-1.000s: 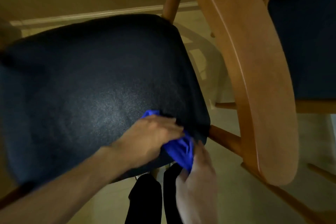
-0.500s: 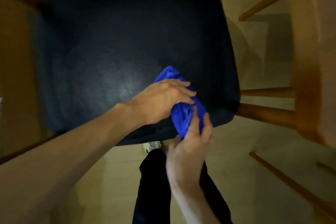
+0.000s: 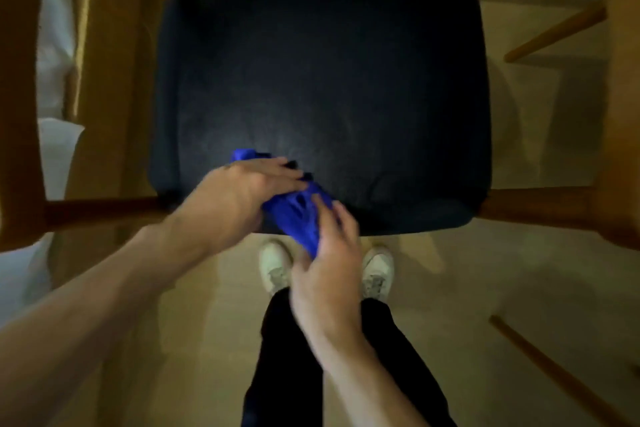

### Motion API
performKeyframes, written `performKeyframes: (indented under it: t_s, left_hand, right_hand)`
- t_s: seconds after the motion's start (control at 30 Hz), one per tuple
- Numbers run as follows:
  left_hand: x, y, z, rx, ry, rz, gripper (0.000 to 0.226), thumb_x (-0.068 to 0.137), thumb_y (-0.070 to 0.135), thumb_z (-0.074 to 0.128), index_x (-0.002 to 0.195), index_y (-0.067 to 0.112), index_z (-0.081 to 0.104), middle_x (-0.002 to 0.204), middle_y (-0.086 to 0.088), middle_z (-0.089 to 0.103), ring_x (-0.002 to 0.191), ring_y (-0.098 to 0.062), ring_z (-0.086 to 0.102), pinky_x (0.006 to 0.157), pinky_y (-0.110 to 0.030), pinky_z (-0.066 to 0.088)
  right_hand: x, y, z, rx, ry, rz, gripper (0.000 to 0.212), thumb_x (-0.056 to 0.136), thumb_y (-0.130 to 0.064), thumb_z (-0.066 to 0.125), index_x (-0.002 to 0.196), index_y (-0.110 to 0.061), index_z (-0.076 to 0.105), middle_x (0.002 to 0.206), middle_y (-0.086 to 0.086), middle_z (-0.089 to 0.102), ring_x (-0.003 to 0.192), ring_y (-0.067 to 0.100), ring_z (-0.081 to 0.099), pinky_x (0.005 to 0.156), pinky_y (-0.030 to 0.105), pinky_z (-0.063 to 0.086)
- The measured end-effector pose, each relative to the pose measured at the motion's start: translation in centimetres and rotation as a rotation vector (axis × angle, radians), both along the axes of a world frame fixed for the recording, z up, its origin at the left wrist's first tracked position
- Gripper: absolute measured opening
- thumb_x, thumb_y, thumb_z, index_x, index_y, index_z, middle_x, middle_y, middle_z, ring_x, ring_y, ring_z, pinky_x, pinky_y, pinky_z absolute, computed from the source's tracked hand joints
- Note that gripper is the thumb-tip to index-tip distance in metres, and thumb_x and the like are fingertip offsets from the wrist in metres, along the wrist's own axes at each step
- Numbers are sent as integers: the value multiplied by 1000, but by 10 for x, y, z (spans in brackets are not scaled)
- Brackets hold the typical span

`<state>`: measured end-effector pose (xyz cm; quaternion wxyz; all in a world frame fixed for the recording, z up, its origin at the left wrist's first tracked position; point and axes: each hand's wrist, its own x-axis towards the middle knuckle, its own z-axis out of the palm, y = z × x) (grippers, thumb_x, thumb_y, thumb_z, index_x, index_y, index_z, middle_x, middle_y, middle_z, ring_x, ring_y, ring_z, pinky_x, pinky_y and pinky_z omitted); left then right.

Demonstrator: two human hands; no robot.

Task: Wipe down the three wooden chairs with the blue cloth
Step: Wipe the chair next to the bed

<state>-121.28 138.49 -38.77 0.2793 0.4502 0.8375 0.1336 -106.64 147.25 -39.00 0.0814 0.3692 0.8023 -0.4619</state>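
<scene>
A wooden chair with a dark padded seat (image 3: 325, 73) fills the upper middle of the head view, seen from above. The bunched blue cloth (image 3: 294, 215) lies on the seat's near edge and hangs over it. My left hand (image 3: 239, 198) lies on the cloth's left part with fingers stretched across it. My right hand (image 3: 329, 260) holds the cloth's hanging end from below, fingers curled up around it. Wooden side rails (image 3: 100, 211) of the chair run out from the seat's front corners.
A wooden frame piece (image 3: 20, 90) stands at the far left, another chair's wooden parts (image 3: 620, 107) at the right. A loose-looking wooden leg (image 3: 554, 371) crosses the floor at lower right. My white shoes (image 3: 277, 267) and dark trousers are just below the seat's front edge.
The view has swung so the seat sits centred. Both hands with the cloth have shifted left along the seat's front edge; the right hand stays under the hanging end.
</scene>
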Motion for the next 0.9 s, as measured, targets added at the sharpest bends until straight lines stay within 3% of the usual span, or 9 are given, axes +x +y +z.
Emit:
performKeyframes:
  t_s: [0.1,0.17,0.3,0.5,0.63,0.77,0.9]
  left_hand:
    - [35,89,-15,209,32,-74,52,74,13,40,119,16,67,128,-7,62,124,-27,54,106,-27,31]
    - [56,156,-26,257,24,-112,51,86,18,32,126,17,62,137,-8,54,133,-29,44,111,-31,24]
    - [82,212,-50,202,-11,-153,40,95,11,47,133,21,56,148,0,42,144,-19,24,115,-26,3]
    - [62,147,-48,248,-65,-185,45,85,-3,51,124,17,64,142,-2,51,141,-21,31,117,-31,19]
    - [37,81,-40,173,-38,-169,51,80,-6,52,123,20,64,142,4,50,140,-16,32,116,-29,23]
    - [9,-12,-28,31,8,-56,60,75,-6,59,125,27,62,144,13,46,140,-7,28,104,-11,13]
    - [-11,-88,-16,-172,103,68,60,84,-3,56,133,31,52,151,15,35,143,-3,17,106,-10,8]
  right_hand:
    - [38,79,-4,224,5,-135,77,75,8,63,144,-21,45,154,4,34,140,21,36,112,18,22]
    - [64,123,-12,337,-43,-198,77,78,8,64,146,-21,42,154,3,36,139,21,37,112,25,28]
    - [84,143,-38,386,-61,-209,76,77,8,68,145,-13,41,144,5,48,128,25,50,105,35,42]
    - [61,73,-54,298,13,-426,68,81,6,65,144,-9,42,154,10,34,139,24,37,111,22,28]
    - [36,-1,-49,256,40,-409,66,85,3,65,145,-11,42,155,10,30,140,24,35,113,32,33]
    - [5,-88,-46,111,78,-369,68,86,1,63,147,-19,40,158,2,24,141,20,33,114,37,34]
    - [-29,-161,-38,-7,73,-245,69,91,-4,59,150,-28,34,159,-11,15,139,10,31,108,14,28]
